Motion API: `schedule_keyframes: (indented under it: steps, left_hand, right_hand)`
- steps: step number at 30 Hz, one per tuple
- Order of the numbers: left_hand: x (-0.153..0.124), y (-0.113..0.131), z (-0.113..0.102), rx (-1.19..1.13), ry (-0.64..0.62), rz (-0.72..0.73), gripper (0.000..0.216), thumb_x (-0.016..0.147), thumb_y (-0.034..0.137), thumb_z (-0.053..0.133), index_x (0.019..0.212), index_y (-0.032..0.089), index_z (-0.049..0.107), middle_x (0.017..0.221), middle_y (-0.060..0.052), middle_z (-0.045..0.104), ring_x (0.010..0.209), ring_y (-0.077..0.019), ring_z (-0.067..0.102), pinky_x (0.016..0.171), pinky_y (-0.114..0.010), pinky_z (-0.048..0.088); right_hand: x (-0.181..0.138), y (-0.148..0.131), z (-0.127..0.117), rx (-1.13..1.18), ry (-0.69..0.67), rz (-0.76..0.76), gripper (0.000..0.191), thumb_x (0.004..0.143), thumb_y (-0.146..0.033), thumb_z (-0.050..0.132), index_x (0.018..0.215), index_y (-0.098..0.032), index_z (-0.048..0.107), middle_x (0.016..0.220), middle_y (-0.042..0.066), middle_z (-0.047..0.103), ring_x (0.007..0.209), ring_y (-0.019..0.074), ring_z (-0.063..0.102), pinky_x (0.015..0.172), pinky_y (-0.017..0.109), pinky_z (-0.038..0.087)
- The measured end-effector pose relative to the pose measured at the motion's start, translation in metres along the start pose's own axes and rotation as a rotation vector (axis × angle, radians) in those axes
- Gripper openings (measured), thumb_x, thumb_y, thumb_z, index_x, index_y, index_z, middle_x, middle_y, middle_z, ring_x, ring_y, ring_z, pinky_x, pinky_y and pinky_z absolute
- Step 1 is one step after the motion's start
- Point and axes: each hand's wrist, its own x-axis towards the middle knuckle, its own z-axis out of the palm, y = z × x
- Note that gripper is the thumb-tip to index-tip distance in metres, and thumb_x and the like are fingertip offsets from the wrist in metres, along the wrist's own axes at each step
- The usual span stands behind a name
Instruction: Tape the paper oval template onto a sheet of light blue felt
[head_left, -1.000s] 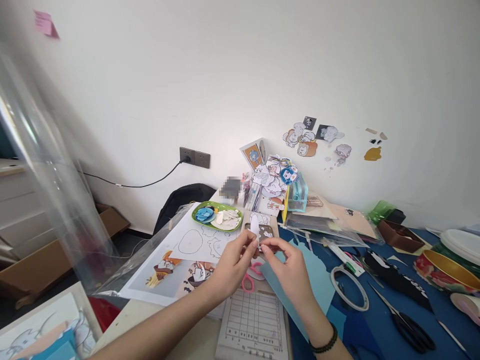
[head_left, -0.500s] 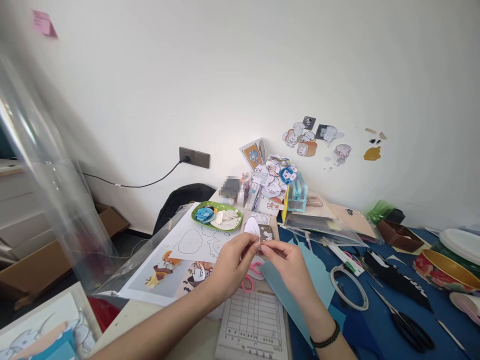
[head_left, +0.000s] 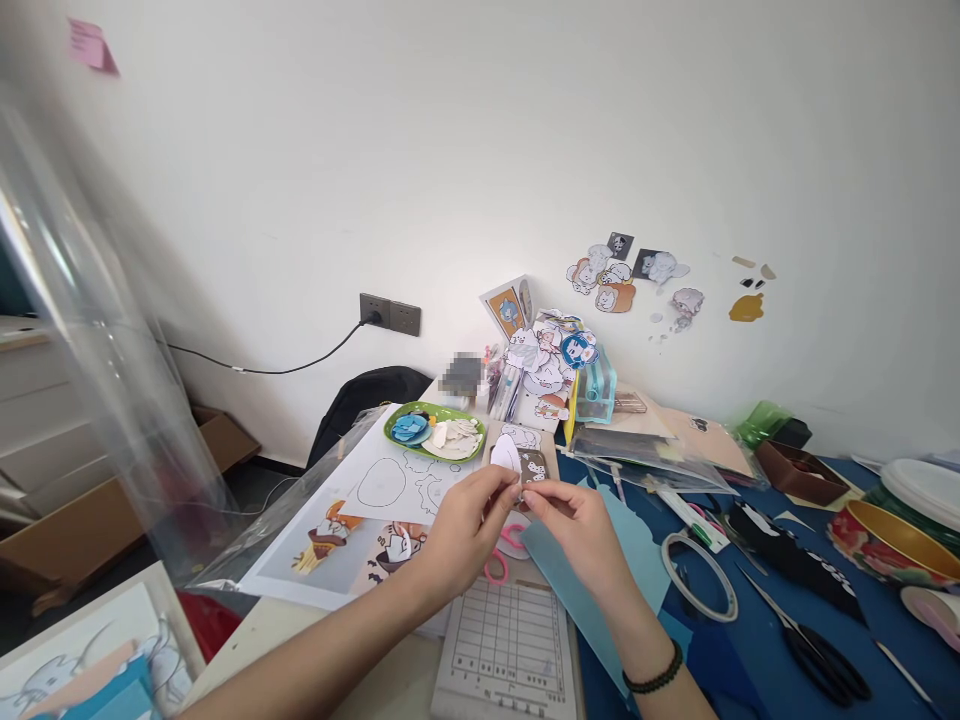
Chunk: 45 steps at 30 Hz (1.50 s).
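In the head view my left hand (head_left: pixel 469 515) is closed in a pinch on a white oval paper cutout (head_left: pixel 505 452) with a dark outline, which rises above its fingers. My right hand (head_left: pixel 577 525) is pinched too, its fingertips meeting the left ones. What the right fingertips hold is too small to make out. Behind the fingers lies a brown card (head_left: pixel 534 464) with white drawings. Pink-handled scissors (head_left: pixel 496 567) rest under my hands, above a white printed grid sheet (head_left: pixel 510 645). Light blue paper (head_left: pixel 630 540) extends beneath my right forearm.
A green tray (head_left: pixel 390 432) of blue and white cut pieces stands left of centre, beside outline sheets (head_left: pixel 382 484). To the right are a tape roll (head_left: pixel 731 600), black-handled scissors (head_left: pixel 825 665) and a floral bowl (head_left: pixel 862 535). Clear plastic film (head_left: pixel 82 270) stands at left.
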Motion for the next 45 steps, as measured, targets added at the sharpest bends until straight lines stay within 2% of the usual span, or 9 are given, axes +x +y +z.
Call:
schedule_keyframes:
  steps: [13,19,22,26,30,34,39,42,45]
  left_hand:
    - [-0.001,-0.004,0.001,0.098,0.017,0.059,0.019,0.096,0.028,0.038,0.084,0.020,0.050,0.077,0.000,0.055,0.069,-0.0134,0.049,0.064,-0.025,0.037]
    - [-0.002,-0.008,0.002,0.326,0.055,0.216,0.019,0.095,0.023,0.035,0.085,0.019,0.051,0.075,-0.001,0.055,0.068,-0.0143,0.048,0.062,-0.026,0.037]
    - [0.003,-0.014,-0.004,0.477,0.098,0.334,0.020,0.094,0.020,0.035,0.082,0.019,0.051,0.071,-0.002,0.054,0.066,-0.0156,0.047,0.061,-0.028,0.036]
    - [0.015,-0.019,-0.023,0.517,0.300,0.251,0.017,0.093,0.021,0.037,0.082,0.020,0.049,0.073,-0.003,0.055,0.070,-0.0172,0.049,0.066,-0.030,0.038]
    - [0.021,-0.015,-0.037,0.358,0.510,0.079,0.018,0.094,0.028,0.036,0.085,0.020,0.049,0.077,-0.003,0.056,0.073,-0.0176,0.051,0.069,-0.030,0.040]
    - [0.022,-0.010,-0.039,0.001,0.618,-0.079,0.020,0.093,0.036,0.041,0.082,0.021,0.049,0.076,0.000,0.053,0.073,-0.0158,0.051,0.067,-0.026,0.040]
    - [0.024,-0.015,-0.036,-0.131,0.610,-0.101,0.020,0.092,0.037,0.044,0.085,0.020,0.050,0.078,0.000,0.051,0.076,-0.0151,0.050,0.070,-0.025,0.040]
    - [0.024,-0.018,-0.032,-0.162,0.554,-0.093,0.019,0.092,0.037,0.044,0.087,0.020,0.051,0.081,0.000,0.053,0.079,-0.0153,0.051,0.073,-0.026,0.040]
    - [0.023,-0.019,-0.027,-0.189,0.455,-0.080,0.020,0.092,0.036,0.043,0.085,0.019,0.051,0.080,0.000,0.054,0.077,-0.0151,0.052,0.073,-0.026,0.041]
  right_hand:
    - [-0.004,0.004,0.012,-0.344,0.209,-0.338,0.014,0.078,-0.016,0.055,0.075,-0.019,0.068,0.072,0.002,0.068,0.056,0.0131,0.056,0.054,0.026,0.048]
    - [-0.003,0.009,0.006,-0.481,0.346,-0.477,0.013,0.081,-0.016,0.053,0.076,-0.018,0.065,0.088,0.006,0.064,0.049,0.0083,0.049,0.047,0.024,0.045]
    - [0.000,0.008,-0.009,-0.568,0.478,-0.472,0.012,0.083,-0.021,0.054,0.077,-0.018,0.064,0.089,0.006,0.062,0.048,0.0081,0.047,0.050,0.026,0.046]
    - [0.002,0.001,-0.027,-0.560,0.587,-0.357,0.015,0.084,-0.027,0.056,0.074,-0.018,0.064,0.090,0.008,0.062,0.051,0.0107,0.050,0.052,0.029,0.047]
    - [-0.004,-0.007,-0.018,-0.469,0.497,-0.385,0.016,0.085,-0.027,0.055,0.076,-0.019,0.064,0.090,0.008,0.062,0.056,0.0131,0.053,0.052,0.029,0.047]
    - [-0.013,-0.001,0.019,-0.528,0.157,-0.498,0.019,0.086,-0.016,0.052,0.084,-0.020,0.070,0.088,0.007,0.066,0.069,0.0174,0.058,0.059,0.031,0.050]
    - [-0.016,0.019,0.051,-0.723,-0.207,-0.643,0.033,0.085,-0.007,0.049,0.106,-0.021,0.070,0.112,0.007,0.068,0.097,0.0256,0.056,0.081,0.043,0.050]
    - [-0.013,0.019,0.047,-0.683,-0.177,-0.584,0.030,0.087,-0.009,0.047,0.100,-0.021,0.072,0.102,0.007,0.071,0.092,0.0239,0.057,0.079,0.041,0.049]
    - [-0.010,0.009,0.032,-0.542,-0.018,-0.430,0.022,0.088,-0.020,0.051,0.081,-0.020,0.071,0.082,0.006,0.069,0.081,0.0218,0.058,0.075,0.037,0.048]
